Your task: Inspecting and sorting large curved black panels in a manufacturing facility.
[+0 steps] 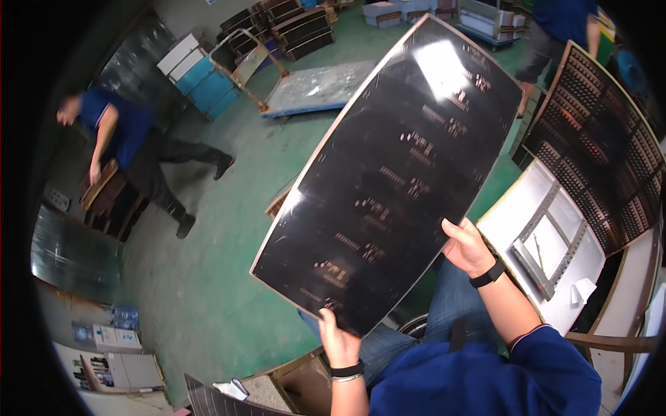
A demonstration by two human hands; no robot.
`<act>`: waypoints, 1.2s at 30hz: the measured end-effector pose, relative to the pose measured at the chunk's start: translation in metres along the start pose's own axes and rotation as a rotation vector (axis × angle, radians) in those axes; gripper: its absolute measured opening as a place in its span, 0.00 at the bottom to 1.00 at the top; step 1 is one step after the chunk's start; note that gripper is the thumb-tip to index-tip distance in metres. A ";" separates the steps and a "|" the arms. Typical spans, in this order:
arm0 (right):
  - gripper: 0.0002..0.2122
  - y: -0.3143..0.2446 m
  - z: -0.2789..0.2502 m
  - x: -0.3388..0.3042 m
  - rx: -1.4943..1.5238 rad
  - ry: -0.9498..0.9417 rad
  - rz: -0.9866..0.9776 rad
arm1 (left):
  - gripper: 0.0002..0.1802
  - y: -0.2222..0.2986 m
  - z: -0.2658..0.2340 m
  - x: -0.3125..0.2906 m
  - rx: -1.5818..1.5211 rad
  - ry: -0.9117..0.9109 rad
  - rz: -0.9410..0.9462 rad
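Observation:
A large glossy black panel [395, 173] with rows of small copper-toned marks and a pale edge is held up at a slant before me. My left hand [338, 341] grips its lower edge, the thumb lying on the front face. Farther up the right edge, my right hand [466, 248] is closed on it, thumb also in front; the fingers of both hands are partly hidden behind. Light glares off the panel's upper part. At right, a similar dark patterned panel [596, 145] leans above a white work surface [590, 253], where a metal frame [541, 239] lies.
A person [132, 132] in a blue shirt bends over a dark stack [114, 194] at left. Another person [562, 35] stands at far right. Beyond the panel is a flat trolley [312, 87], with blue bins [208, 83] beside it. An open-topped box [305, 385] sits near my left forearm.

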State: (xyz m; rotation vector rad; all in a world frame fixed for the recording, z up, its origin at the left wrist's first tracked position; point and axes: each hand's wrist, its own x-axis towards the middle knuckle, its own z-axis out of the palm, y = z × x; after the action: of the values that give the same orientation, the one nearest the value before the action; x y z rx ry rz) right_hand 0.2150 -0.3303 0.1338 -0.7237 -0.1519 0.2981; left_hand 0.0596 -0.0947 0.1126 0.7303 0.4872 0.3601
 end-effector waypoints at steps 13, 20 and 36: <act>0.14 -0.132 -0.104 -0.052 0.017 0.403 -0.494 | 0.22 0.071 -0.021 -0.010 0.252 0.224 -0.028; 0.19 -0.165 -0.133 -0.099 -0.572 0.346 -0.043 | 0.22 0.080 -0.009 -0.005 0.584 0.155 0.230; 0.14 -0.142 -0.086 -0.055 -0.661 0.149 -0.269 | 0.20 0.119 -0.052 0.017 0.757 0.259 0.573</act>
State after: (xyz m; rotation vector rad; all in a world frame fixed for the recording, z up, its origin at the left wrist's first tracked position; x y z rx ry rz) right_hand 0.2139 -0.5024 0.1633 -1.3610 -0.2069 -0.0763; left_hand 0.0286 0.0245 0.1580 1.5808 0.6629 0.8319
